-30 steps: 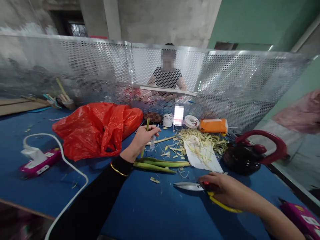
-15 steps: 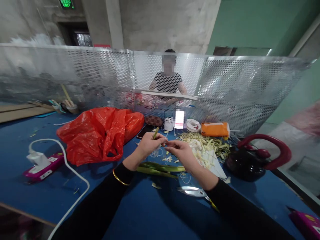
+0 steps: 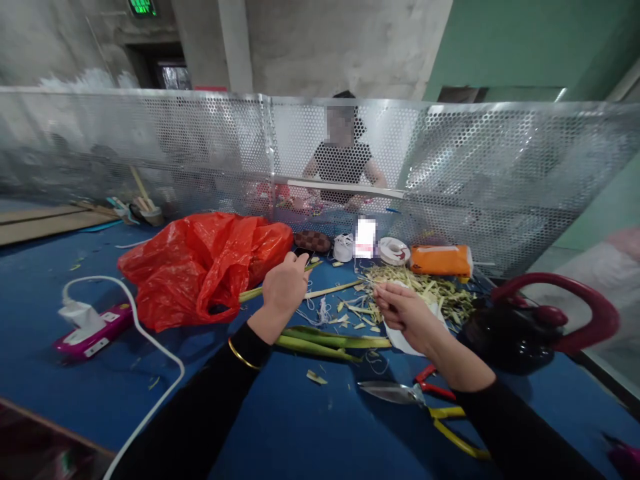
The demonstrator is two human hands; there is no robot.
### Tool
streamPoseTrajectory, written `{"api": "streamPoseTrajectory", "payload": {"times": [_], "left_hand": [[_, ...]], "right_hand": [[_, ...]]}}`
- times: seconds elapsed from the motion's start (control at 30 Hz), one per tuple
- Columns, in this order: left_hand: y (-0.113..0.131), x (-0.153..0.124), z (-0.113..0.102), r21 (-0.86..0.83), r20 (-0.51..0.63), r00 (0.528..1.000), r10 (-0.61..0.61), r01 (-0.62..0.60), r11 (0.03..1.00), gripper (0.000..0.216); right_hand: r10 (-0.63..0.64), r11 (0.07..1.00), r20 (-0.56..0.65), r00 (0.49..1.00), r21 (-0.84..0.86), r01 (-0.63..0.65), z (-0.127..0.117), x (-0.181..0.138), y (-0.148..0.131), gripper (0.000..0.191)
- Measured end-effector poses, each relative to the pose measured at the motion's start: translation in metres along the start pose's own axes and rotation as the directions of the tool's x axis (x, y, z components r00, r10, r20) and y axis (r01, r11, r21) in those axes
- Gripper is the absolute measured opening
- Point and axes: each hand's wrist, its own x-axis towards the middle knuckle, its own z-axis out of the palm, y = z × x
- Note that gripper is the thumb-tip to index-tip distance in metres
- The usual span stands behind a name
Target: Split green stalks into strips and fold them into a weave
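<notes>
Before the perforated screen point(image 3: 295, 140) on the blue table point(image 3: 320, 427)'s far edge, the left hand point(image 3: 284, 288) curled fingers round a green stalk point(image 3: 251, 293); the right hand point(image 3: 411, 316) pressed fingertips together. Grey wall point(image 3: 330, 47) rose beyond.

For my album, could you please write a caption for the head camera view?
Left hand at a green stalk, right hand near plant scraps, scissors lying on a blue table.

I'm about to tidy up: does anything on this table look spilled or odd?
Yes: plant scraps lie strewn across the white paper and onto the blue table, as if spilled. The scissors also look mismatched, with one red handle and one yellow.
</notes>
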Motion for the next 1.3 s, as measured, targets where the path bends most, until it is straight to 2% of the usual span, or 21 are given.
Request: {"api": "streamPoseTrajectory", "payload": {"times": [0.1, 0.17, 0.23, 0.33, 0.5, 0.6, 0.73, 0.8, 0.87, 0.93, 1.0, 1.07, 1.13, 1.23, 1.3], "left_hand": [[0.012, -0.006, -0.002, 0.005, 0.099, 0.99, 0.101, -0.102, 0.995, 0.041], [0.025, -0.011, -0.002, -0.054, 0.172, 0.975, 0.144, -0.136, 0.989, 0.041], [0.04, -0.016, -0.002, -0.07, 0.198, 0.966, 0.166, -0.155, 0.985, 0.043], [0.066, -0.022, -0.001, -0.099, 0.197, 0.957, 0.214, -0.197, 0.975, 0.05], [0.097, -0.032, 0.006, -0.149, 0.233, 0.913, 0.334, -0.306, 0.94, 0.054], [0.103, -0.037, 0.013, -0.158, 0.268, 0.895, 0.356, -0.323, 0.933, 0.054], [0.1, -0.041, 0.018, -0.216, 0.289, 0.891, 0.349, -0.294, 0.931, 0.052], [0.098, -0.039, 0.018, -0.318, 0.307, 0.885, 0.35, -0.251, 0.914, 0.055], [0.095, -0.034, 0.016, -0.5, 0.328, 0.875, 0.355, -0.159, 0.852, 0.05], [0.093, -0.027, 0.014, -0.703, 0.386, 0.849, 0.36, 0.018, 0.711, 0.036], [0.091, -0.02, 0.013, -0.8, 0.494, 0.787, 0.37, 0.246, 0.547, 0.026], [0.091, -0.016, 0.013, -0.788, 0.584, 0.723, 0.37, 0.393, 0.474, 0.014], [0.092, -0.014, 0.014, -0.758, 0.639, 0.68, 0.36, 0.475, 0.446, 0.005], [0.095, -0.015, 0.013, -0.722, 0.687, 0.648, 0.33, 0.557, 0.41, 0.007], [0.096, -0.015, 0.013, -0.7, 0.708, 0.643, 0.292, 0.586, 0.407, 0.01]], "right_hand": [[0.015, 0.993, -0.065, 0.998, -0.113, -0.022, -0.026, -0.013, -0.011, 0.032], [-0.053, 0.981, -0.136, 0.989, -0.192, 0.026, -0.038, -0.021, -0.017, 0.031], [-0.143, 0.958, -0.174, 0.974, -0.273, 0.091, -0.042, -0.027, -0.021, 0.03], [-0.208, 0.926, -0.143, 0.968, -0.347, 0.148, -0.034, -0.033, -0.021, 0.034], [-0.22, 0.934, -0.069, 0.973, -0.304, 0.189, -0.013, -0.038, -0.012, 0.028], [-0.241, 0.932, -0.092, 0.966, -0.298, 0.205, -0.01, -0.039, -0.009, 0.019], [-0.246, 0.924, -0.088, 0.965, -0.323, 0.206, -0.014, -0.036, -0.004, 0.019], [-0.256, 0.911, -0.089, 0.962, -0.356, 0.209, -0.016, -0.034, -0.002, 0.019], [-0.249, 0.906, -0.105, 0.963, -0.378, 0.192, -0.018, -0.033, -0.001, 0.02], [-0.225, 0.908, -0.127, 0.966, -0.387, 0.16, -0.02, -0.033, -0.003, 0.022], [-0.215, 0.908, -0.144, 0.966, -0.393, 0.144, -0.022, -0.032, -0.005, 0.025], [-0.227, 0.903, -0.153, 0.962, -0.404, 0.148, -0.024, -0.031, -0.005, 0.024], [-0.239, 0.897, -0.163, 0.957, -0.414, 0.154, -0.026, -0.03, -0.004, 0.022], [-0.251, 0.887, -0.175, 0.952, -0.435, 0.154, -0.028, -0.028, -0.002, 0.021], [-0.282, 0.861, -0.174, 0.943, -0.48, 0.169, -0.033, -0.028, -0.004, 0.022]]}}
